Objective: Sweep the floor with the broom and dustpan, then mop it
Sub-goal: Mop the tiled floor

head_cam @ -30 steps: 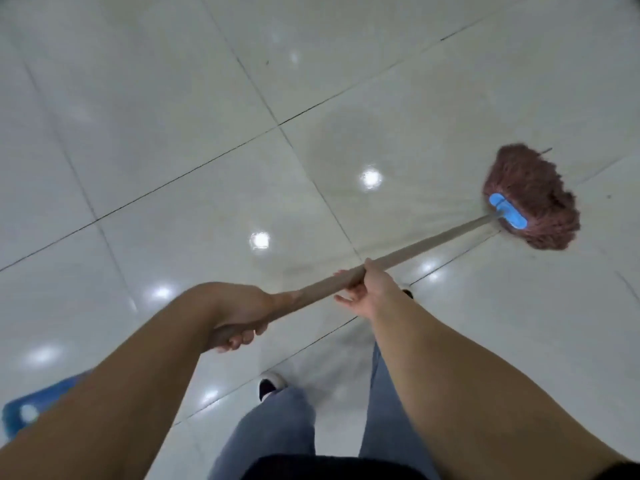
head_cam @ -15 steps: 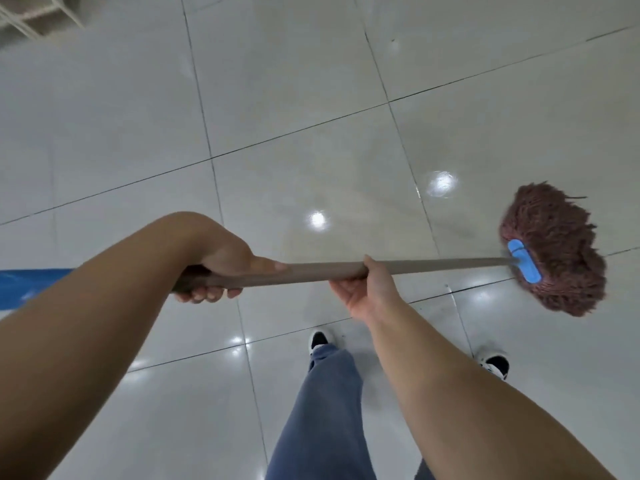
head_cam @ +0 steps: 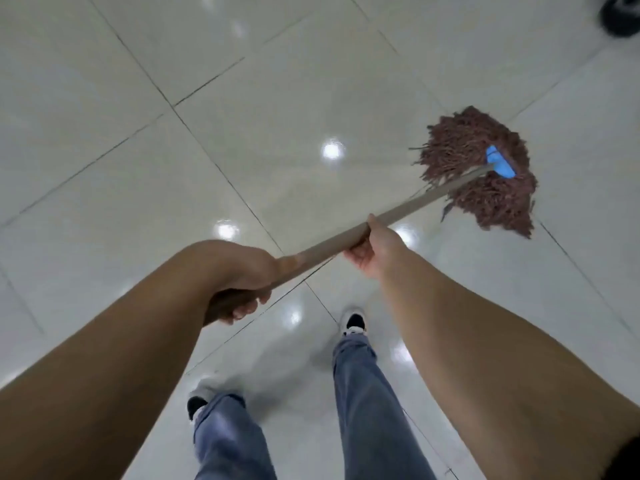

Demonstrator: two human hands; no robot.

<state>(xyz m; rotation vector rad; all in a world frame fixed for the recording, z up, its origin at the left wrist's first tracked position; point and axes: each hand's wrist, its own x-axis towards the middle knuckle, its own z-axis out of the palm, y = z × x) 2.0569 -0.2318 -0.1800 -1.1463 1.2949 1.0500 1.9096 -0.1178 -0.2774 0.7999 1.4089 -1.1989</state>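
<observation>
Both hands grip the mop's wooden handle: the left hand curls round its near end, the right hand holds it further along, nearer the head. The handle runs far and right to the reddish-brown mop head, spread on the glossy tiled floor.

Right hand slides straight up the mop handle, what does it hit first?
Bare handle ahead of the right hand, then the blue clamp at the mop head. Depth unclear.
</observation>
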